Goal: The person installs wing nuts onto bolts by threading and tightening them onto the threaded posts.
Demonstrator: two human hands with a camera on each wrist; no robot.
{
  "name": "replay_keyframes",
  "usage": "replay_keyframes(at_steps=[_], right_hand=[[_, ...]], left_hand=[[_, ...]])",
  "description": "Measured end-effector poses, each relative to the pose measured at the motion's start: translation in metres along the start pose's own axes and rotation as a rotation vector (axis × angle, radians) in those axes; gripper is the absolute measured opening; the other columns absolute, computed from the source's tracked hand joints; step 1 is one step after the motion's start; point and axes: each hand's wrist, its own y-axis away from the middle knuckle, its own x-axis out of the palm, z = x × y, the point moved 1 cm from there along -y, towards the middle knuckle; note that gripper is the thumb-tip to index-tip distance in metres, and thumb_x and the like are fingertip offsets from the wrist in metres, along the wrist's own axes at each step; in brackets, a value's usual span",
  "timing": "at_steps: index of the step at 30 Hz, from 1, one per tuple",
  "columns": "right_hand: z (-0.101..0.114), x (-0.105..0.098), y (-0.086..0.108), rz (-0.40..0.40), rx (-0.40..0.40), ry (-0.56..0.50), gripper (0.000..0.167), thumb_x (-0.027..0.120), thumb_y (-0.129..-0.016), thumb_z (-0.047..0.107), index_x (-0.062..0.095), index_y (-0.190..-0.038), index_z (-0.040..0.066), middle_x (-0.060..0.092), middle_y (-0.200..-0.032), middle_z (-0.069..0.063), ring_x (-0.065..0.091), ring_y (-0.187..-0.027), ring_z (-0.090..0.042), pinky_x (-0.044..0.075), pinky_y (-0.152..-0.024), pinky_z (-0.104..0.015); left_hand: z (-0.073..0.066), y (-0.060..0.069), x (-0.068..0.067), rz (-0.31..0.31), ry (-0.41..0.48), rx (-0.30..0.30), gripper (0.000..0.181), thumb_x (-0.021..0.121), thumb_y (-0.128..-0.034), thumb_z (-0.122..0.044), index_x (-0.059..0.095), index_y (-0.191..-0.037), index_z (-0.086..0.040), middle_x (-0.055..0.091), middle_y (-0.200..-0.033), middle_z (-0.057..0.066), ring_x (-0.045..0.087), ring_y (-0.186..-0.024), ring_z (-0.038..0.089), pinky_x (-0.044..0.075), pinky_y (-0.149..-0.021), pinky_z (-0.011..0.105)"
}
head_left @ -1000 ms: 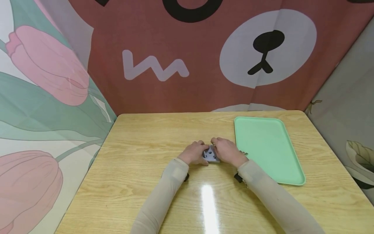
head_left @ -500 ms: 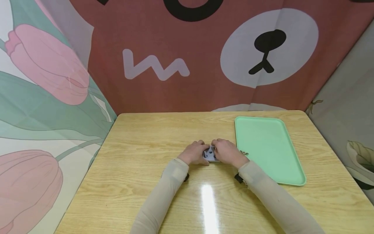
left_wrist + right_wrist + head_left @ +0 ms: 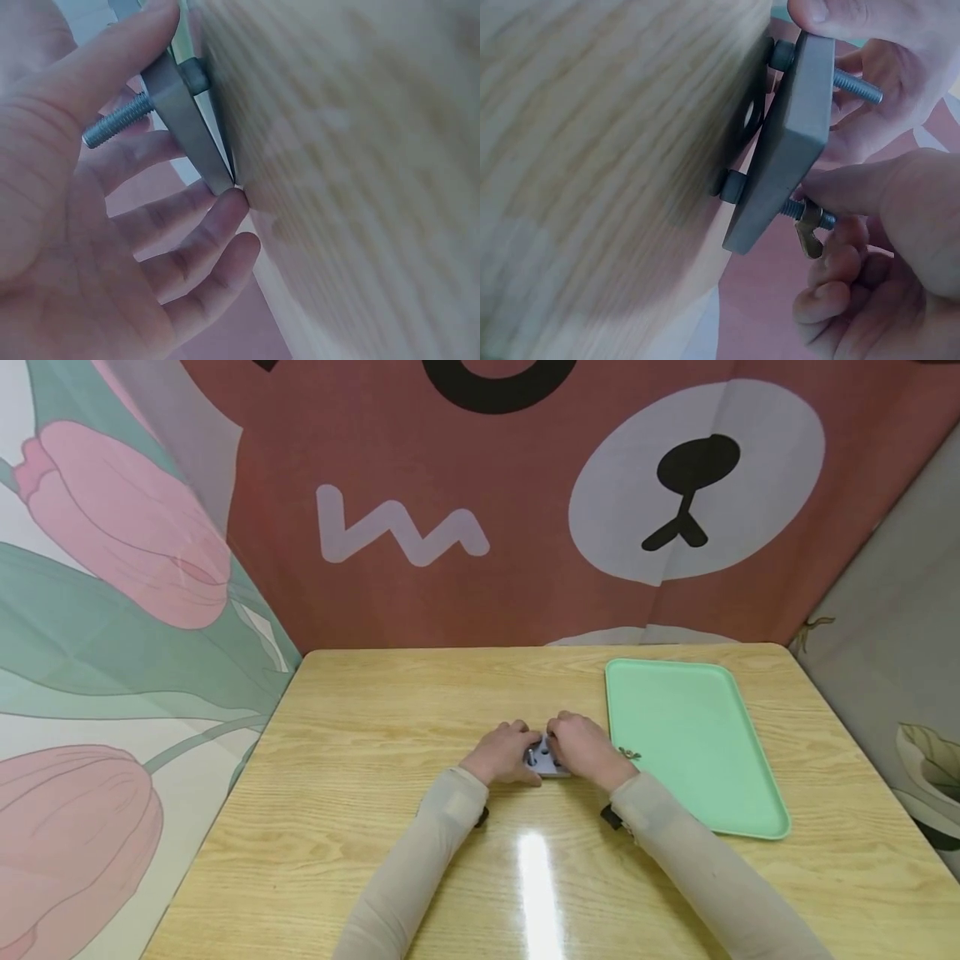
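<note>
A grey metal plate (image 3: 791, 127) is tilted just above the table, with bolts through it. Their heads face the table and the threaded ends stick out on the other side. My left hand (image 3: 504, 753) grips the plate along its left side; in the left wrist view the thumb lies on the plate next to a bare bolt (image 3: 120, 121). My right hand (image 3: 585, 750) is at the plate's right side. The right wrist view shows its thumb and curled fingers pinching a brass wing nut (image 3: 810, 229) threaded on the other bolt. From the head view that nut is hidden.
A light green tray (image 3: 693, 743) lies to the right of the hands. Small brass pieces, seemingly wing nuts (image 3: 628, 753), sit at its left edge beside my right wrist. Under everything is a wood-grain table (image 3: 360, 710), backed by a printed cloth (image 3: 420, 602).
My right hand's fingers have shifted over the plate's right corner, covering the bolt there that showed a second ago. My left hand keeps its grip on the plate.
</note>
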Motion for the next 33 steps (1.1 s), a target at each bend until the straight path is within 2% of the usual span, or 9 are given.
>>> replay_keyframes(at_steps=[5, 10, 15, 21, 27, 33], right_hand=[[-0.0015, -0.0015, 0.0003, -0.026, -0.01, 0.041, 0.012, 0.066, -0.089, 0.015, 0.071, -0.093, 0.005, 0.051, -0.086, -0.006, 0.047, -0.073, -0.019, 0.045, -0.063, -0.031], [-0.0028, -0.004, -0.0006, -0.024, -0.037, 0.046, 0.01, 0.068, -0.088, 0.014, 0.072, -0.092, 0.006, 0.056, -0.088, -0.007, 0.051, -0.079, -0.021, 0.047, -0.07, -0.034], [-0.0045, -0.0035, -0.0029, 0.018, -0.015, 0.009, 0.011, 0.066, -0.089, 0.013, 0.071, -0.092, 0.004, 0.058, -0.084, -0.006, 0.055, -0.073, -0.017, 0.049, -0.066, -0.031], [-0.0063, -0.0021, -0.0052, 0.02, 0.033, -0.027, 0.012, 0.065, -0.09, 0.013, 0.069, -0.091, 0.002, 0.058, -0.083, -0.007, 0.055, -0.071, -0.017, 0.049, -0.064, -0.031], [-0.0066, -0.0017, -0.006, 0.006, 0.061, -0.036, 0.016, 0.066, -0.09, 0.014, 0.056, -0.097, 0.003, 0.059, -0.086, -0.009, 0.058, -0.071, -0.019, 0.049, -0.061, -0.033], [-0.0066, -0.0012, -0.0016, 0.028, 0.003, 0.031, 0.012, 0.063, -0.092, 0.017, 0.052, -0.091, 0.011, 0.053, -0.076, -0.002, 0.049, -0.061, -0.016, 0.042, -0.052, -0.03]], left_hand=[[-0.0007, 0.0001, 0.0001, -0.003, -0.006, -0.008, 0.077, 0.072, -0.0766, -0.054, 0.046, -0.141, -0.021, 0.048, -0.129, 0.004, 0.048, -0.105, 0.02, 0.044, -0.082, 0.03], [-0.0014, 0.0004, 0.0, -0.006, -0.004, -0.015, 0.077, 0.073, -0.0765, -0.054, 0.046, -0.141, -0.021, 0.048, -0.129, 0.003, 0.047, -0.104, 0.018, 0.044, -0.081, 0.03], [-0.0023, 0.0007, -0.0005, -0.002, 0.004, -0.018, 0.077, 0.073, -0.0765, -0.052, 0.046, -0.141, -0.021, 0.048, -0.13, 0.003, 0.047, -0.105, 0.019, 0.044, -0.082, 0.03], [-0.002, 0.0, -0.0011, 0.0, 0.01, -0.019, 0.077, 0.073, -0.0766, -0.052, 0.046, -0.141, -0.021, 0.048, -0.129, 0.003, 0.047, -0.105, 0.018, 0.043, -0.082, 0.029], [-0.0016, -0.0005, -0.0021, -0.003, 0.009, -0.012, 0.076, 0.074, -0.0757, -0.052, 0.047, -0.14, -0.021, 0.049, -0.127, 0.003, 0.048, -0.103, 0.017, 0.044, -0.081, 0.028], [-0.002, 0.0002, -0.0031, 0.009, 0.023, -0.014, 0.075, 0.075, -0.0756, -0.051, 0.048, -0.139, -0.022, 0.049, -0.126, 0.003, 0.048, -0.103, 0.018, 0.044, -0.079, 0.029]])
